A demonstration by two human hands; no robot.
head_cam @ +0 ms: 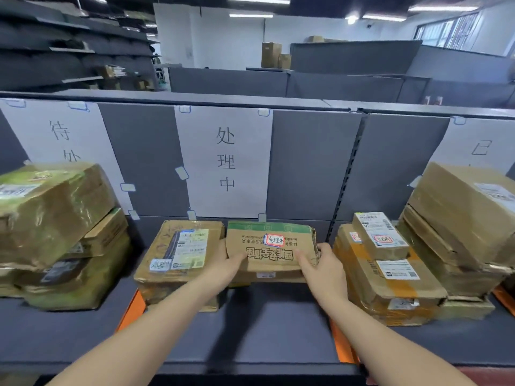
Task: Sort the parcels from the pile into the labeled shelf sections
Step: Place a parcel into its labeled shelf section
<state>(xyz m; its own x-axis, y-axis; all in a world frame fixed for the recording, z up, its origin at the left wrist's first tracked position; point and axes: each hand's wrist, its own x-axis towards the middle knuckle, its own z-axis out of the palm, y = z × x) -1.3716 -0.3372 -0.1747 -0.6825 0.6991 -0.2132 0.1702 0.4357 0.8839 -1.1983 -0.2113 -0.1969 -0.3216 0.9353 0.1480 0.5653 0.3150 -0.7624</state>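
Both hands (227, 264) (320, 263), arms outstretched, grip the flat carton (270, 247) on the shelf (250, 330).

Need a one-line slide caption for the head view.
Both hands, left hand and right hand, set a cardboard parcel in the middle shelf section.

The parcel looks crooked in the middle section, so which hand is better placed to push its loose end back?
The right hand. It holds the green-edged parcel at its free right end, with open shelf beside it. The left hand sits against the neighbouring parcel, leaving little room.
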